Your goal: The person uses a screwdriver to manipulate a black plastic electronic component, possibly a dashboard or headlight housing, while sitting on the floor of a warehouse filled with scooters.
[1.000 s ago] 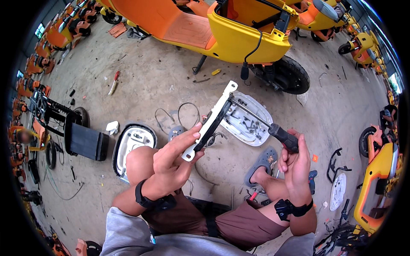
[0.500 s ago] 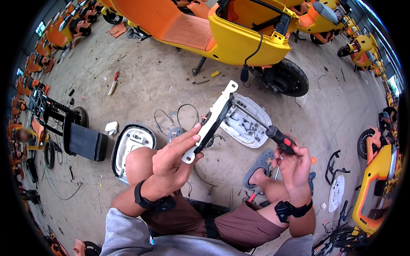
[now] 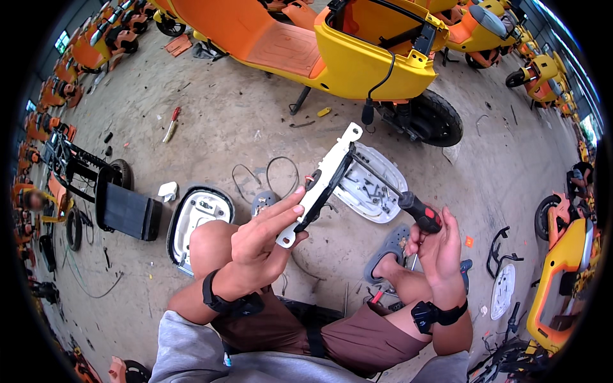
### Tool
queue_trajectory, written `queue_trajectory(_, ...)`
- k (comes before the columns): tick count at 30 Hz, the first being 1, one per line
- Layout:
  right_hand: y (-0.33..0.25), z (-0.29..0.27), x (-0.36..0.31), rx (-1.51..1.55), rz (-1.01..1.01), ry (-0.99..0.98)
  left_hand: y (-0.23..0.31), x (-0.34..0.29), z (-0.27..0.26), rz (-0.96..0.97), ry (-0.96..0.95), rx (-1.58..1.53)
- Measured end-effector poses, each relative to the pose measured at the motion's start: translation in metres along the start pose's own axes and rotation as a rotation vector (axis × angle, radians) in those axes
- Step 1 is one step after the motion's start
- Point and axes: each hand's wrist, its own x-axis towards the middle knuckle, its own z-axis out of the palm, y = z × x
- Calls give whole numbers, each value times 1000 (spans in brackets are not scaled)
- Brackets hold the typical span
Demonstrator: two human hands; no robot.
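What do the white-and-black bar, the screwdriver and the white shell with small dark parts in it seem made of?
White-and-black bar: probably satin plastic, given its opaque white face and rounded ends; painted metal remains possible.
Screwdriver: metal shaft, by its slim, straight, greyish look; handle likely plastic or rubber, black and red.
White shell: likely smooth hard plastic, from its thin curved rim.

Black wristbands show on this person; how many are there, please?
2: one wristband on the wrist of the left hand, the other on that of the right hand at the screwdriver.

Black-and-red screwdriver [image 3: 419,211], white bracket [image 3: 328,171]
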Motion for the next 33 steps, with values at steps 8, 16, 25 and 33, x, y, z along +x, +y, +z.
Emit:
queue_trajectory(8,-2,0,0,-50,27,9,-1,1,-2,7,-2,5)
queue_trajectory(16,0,13,-1,-86,-35,62,-1,1,-2,12,5,6)
queue_trajectory(25,-1,7,-2,41,-28,-53,-1,0,-1,11,1,18)
queue_trajectory(33,0,-9,2,95,-3,-121,-1,0,-2,13,-6,6)
